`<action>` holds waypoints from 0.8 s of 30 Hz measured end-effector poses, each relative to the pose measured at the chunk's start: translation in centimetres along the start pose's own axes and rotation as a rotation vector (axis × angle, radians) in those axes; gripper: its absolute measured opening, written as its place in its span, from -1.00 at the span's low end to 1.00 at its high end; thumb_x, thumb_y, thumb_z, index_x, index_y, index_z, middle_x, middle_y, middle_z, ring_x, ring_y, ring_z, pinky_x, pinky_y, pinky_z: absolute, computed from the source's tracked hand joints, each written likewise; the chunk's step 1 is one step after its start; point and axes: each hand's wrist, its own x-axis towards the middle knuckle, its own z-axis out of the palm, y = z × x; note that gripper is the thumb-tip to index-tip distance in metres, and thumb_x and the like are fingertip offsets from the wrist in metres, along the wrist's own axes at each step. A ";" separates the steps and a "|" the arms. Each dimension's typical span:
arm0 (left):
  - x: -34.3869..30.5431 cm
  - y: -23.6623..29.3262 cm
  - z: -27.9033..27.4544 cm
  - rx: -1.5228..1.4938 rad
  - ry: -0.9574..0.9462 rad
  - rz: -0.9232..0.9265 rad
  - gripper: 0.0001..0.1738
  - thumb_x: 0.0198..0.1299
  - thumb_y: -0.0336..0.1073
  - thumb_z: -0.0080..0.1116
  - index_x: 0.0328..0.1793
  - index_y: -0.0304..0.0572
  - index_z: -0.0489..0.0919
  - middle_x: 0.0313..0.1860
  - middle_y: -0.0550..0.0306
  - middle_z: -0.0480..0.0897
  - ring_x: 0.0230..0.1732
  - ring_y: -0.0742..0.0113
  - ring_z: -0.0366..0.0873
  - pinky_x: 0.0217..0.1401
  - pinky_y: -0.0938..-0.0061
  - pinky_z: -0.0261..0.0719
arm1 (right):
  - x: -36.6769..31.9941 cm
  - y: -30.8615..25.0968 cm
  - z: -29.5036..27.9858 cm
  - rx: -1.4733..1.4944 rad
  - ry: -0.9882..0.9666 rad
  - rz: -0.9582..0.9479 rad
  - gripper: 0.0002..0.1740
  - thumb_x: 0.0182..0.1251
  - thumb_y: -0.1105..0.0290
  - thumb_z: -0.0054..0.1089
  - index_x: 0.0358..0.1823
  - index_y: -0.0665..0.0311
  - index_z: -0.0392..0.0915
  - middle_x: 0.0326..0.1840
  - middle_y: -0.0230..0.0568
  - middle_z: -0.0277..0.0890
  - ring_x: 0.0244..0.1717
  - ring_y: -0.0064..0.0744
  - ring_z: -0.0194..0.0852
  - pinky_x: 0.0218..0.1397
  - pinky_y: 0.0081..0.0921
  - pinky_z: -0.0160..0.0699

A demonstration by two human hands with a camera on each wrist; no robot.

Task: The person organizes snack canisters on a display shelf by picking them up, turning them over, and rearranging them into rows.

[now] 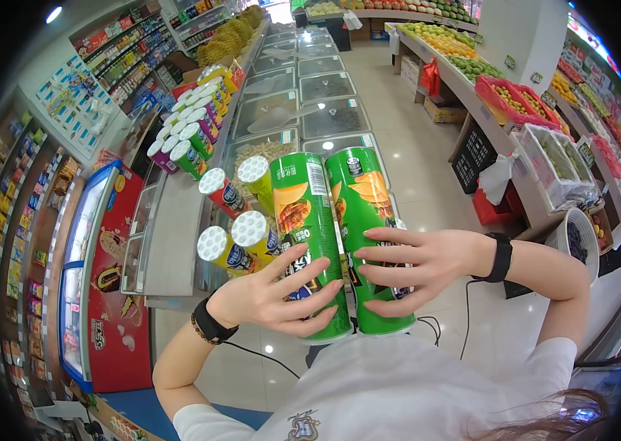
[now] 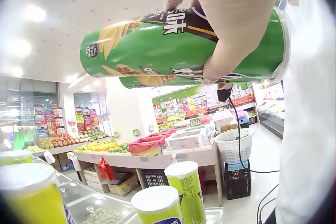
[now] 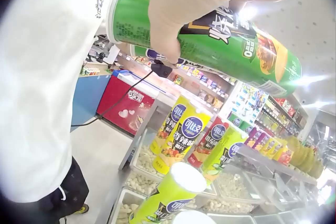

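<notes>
Left grip (image 1: 275, 298) clasping green can (image 1: 301, 202), right grip (image 1: 431, 266) clasping second can (image 1: 360, 195), far ends protruding

Canister pair (image 1: 352, 228); standing canisters (image 1: 253, 229) left, fruit stand (image 1: 464, 94) right.

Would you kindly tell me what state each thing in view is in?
Left green chip can, gripped roughly sideways by left hand
Right green chip can, gripped roughly sideways by right hand
Red chip can, upright, lidded
Two yellow chip cans, upright, lidded
Far bins, lids on
White basket, upright
</notes>
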 end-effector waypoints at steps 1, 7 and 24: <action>0.0 -0.1 0.1 0.003 0.006 -0.002 -0.74 0.13 -0.17 0.16 -0.04 0.15 0.47 0.15 0.25 0.53 0.18 0.05 0.51 0.26 -0.03 0.50 | 0.0 0.0 0.0 -0.003 -0.005 0.001 -0.53 0.07 0.44 0.27 0.04 -0.01 0.41 0.03 -0.18 0.41 0.13 -0.12 0.44 0.31 -0.11 0.49; 0.1 -0.2 -0.1 -0.025 -0.007 -0.029 -0.63 0.10 -0.21 0.21 0.04 0.13 0.40 0.17 0.21 0.52 0.17 -0.03 0.52 0.24 -0.11 0.50 | 0.1 0.2 -0.4 -0.008 -0.038 0.012 -0.58 0.11 0.42 0.25 0.03 -0.01 0.42 0.14 -0.16 0.43 0.16 -0.12 0.43 0.32 -0.11 0.48; -1.2 0.3 -0.5 -0.031 -0.042 -0.044 -0.57 0.08 -0.20 0.23 0.08 0.13 0.37 0.18 0.18 0.51 0.17 -0.06 0.52 0.24 -0.15 0.49 | 0.7 0.6 0.1 -0.024 -0.037 0.019 -0.66 0.15 0.39 0.22 -0.02 0.00 0.47 0.17 -0.18 0.46 0.15 -0.10 0.43 0.29 -0.07 0.49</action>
